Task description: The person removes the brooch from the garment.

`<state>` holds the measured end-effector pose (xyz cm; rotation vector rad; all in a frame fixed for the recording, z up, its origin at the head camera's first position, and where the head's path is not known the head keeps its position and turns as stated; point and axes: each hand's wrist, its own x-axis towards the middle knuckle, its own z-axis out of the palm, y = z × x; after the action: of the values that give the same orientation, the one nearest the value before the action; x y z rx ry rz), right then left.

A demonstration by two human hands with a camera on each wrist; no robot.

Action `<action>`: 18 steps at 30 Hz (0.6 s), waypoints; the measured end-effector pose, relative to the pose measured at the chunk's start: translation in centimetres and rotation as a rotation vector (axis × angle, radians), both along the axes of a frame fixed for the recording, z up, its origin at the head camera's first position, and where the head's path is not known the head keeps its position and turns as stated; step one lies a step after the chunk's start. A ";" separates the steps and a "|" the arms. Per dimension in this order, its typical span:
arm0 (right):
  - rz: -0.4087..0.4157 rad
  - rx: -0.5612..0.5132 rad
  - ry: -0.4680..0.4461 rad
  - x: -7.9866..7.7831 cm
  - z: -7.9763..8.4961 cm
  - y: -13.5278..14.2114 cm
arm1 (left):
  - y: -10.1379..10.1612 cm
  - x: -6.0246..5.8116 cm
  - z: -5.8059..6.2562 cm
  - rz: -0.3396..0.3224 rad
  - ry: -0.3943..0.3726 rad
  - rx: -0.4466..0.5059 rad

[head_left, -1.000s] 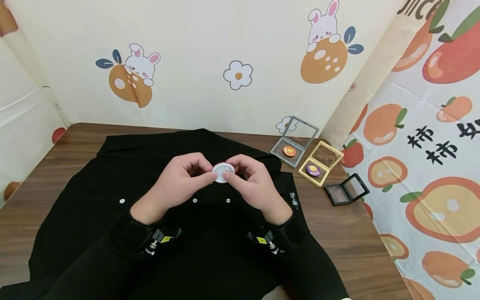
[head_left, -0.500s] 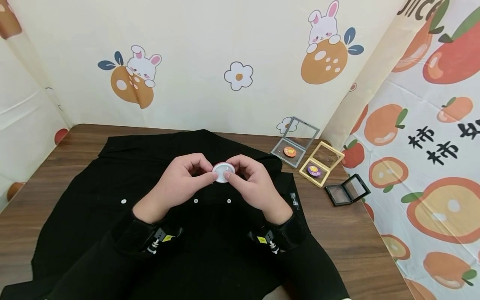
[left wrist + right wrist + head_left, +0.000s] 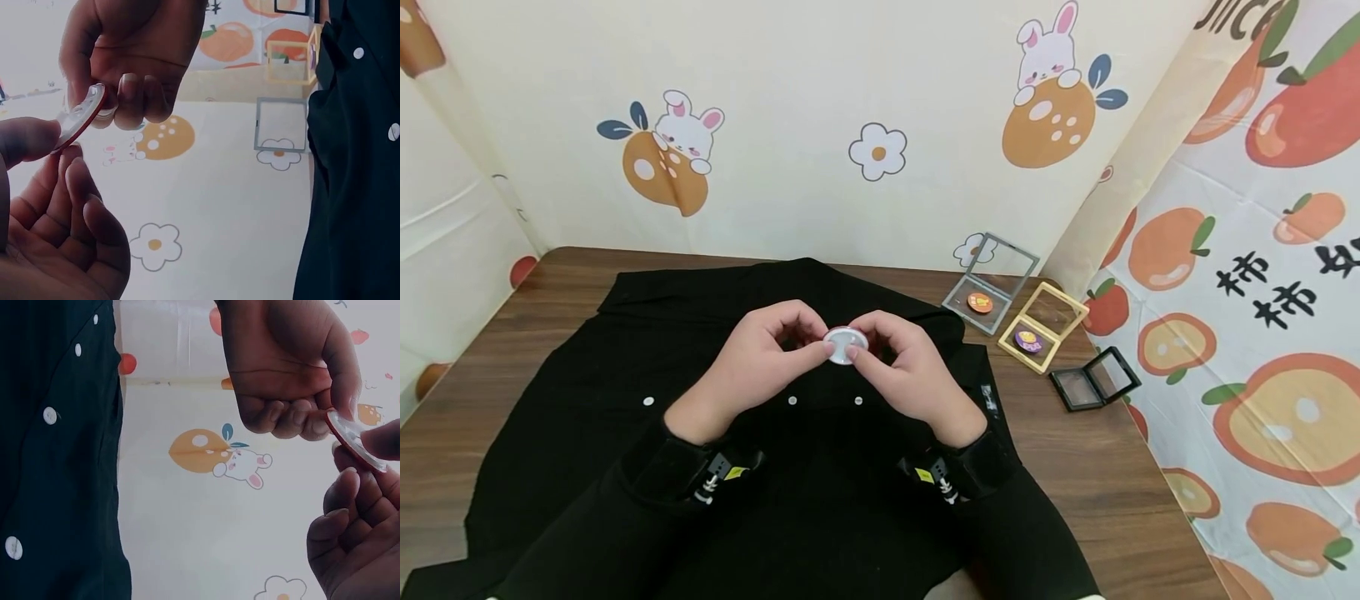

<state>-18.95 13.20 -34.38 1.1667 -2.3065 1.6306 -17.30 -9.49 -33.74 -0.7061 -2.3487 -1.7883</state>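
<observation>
A round badge (image 3: 845, 340), white plastic on its back with a red edge, is held up over the black shirt (image 3: 580, 367) in the head view. My left hand (image 3: 767, 350) pinches its left side between thumb and fingers. On the opposite side, my right hand (image 3: 898, 360) pinches it the same way. Both thumbs lie on the white back. The wrist views show the badge (image 3: 87, 112) nearly edge-on between the fingertips of both hands; its front is turned away in the head view.
At the right stand three small hinged cases with raised clear lids: a grey case (image 3: 955, 302) with an orange badge (image 3: 980, 303), a yellow case (image 3: 1017, 357) with a purple badge (image 3: 1027, 341), and a black case (image 3: 1075, 390). White buttons (image 3: 648, 402) dot the shirt on the wooden table (image 3: 1112, 492).
The badge has tilted slightly between my fingers, so its white back looks flatter in the head view. My hands stay in nearly the same place.
</observation>
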 end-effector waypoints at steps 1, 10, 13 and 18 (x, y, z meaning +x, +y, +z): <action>0.001 0.014 0.015 0.0 0.1 0.1 | 0.0 0.0 0.0 0.004 0.004 -0.005; 0.033 0.059 -0.055 0.1 0.7 0.4 | 0.0 0.2 0.1 0.010 0.078 -0.009; 0.125 0.005 -0.175 -0.2 0.6 0.4 | 0.2 0.4 0.1 -0.013 0.131 0.011; 0.309 -0.086 -0.378 -0.7 0.2 0.3 | 0.6 0.6 0.2 -0.051 0.182 0.042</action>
<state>-19.63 13.55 -34.17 1.3499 -2.3165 2.2066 -16.73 -8.91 -33.54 -0.8890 -2.1889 -1.7076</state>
